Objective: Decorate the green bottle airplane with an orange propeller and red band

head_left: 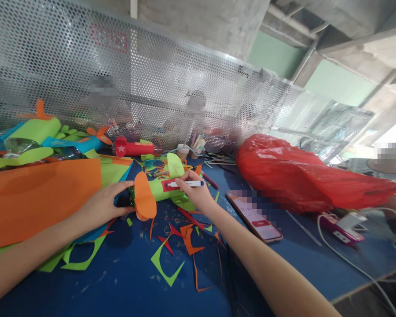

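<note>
My left hand (120, 200) is closed around the dark end of a plastic bottle wrapped in green paper (157, 189). The bottle lies on its side and carries an orange paper piece with rounded ends (143, 197) near that end. A green paper fin (175, 165) stands up at its other end. My right hand (198, 190) grips a white marker with a dark blue end (188, 183). The marker's tip is at a red paper patch (167, 185) on the bottle's side; whether it touches cannot be made out.
Paper scraps (186, 237) litter the blue table (125, 281). Orange sheets (42, 198) and other paper-covered bottles (132, 147) lie left and behind. To the right are a phone (255, 218), a red plastic bag (290, 171) and a purple power strip (341, 231) with cables. A perforated metal screen (171, 75) stands behind.
</note>
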Demonstrator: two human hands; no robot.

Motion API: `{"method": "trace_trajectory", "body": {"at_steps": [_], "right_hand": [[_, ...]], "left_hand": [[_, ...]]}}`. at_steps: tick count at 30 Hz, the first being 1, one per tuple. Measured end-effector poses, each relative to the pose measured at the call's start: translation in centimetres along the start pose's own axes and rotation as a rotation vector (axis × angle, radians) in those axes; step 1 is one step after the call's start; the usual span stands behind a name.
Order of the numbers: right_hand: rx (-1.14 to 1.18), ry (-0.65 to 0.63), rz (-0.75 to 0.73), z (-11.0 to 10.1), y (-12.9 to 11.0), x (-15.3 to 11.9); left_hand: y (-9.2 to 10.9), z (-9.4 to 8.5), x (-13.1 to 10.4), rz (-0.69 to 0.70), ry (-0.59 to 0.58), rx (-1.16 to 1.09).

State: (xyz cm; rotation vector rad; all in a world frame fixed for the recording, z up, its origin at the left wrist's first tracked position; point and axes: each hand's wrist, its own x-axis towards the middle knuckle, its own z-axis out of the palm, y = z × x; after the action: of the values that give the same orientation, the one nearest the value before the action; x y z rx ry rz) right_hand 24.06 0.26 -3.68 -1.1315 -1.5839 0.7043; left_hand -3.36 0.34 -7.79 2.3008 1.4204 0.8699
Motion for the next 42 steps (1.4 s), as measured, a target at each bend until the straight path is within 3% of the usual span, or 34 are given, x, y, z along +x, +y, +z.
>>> {"method": "trace_trajectory", "body": {"at_steps": [42], "right_hand": [[-0.002,0.014,0.015,-0.20,-0.23,0.21]], "left_hand": [[0.03,0.01,0.00,-0.002,-0.003,0.016]]}}
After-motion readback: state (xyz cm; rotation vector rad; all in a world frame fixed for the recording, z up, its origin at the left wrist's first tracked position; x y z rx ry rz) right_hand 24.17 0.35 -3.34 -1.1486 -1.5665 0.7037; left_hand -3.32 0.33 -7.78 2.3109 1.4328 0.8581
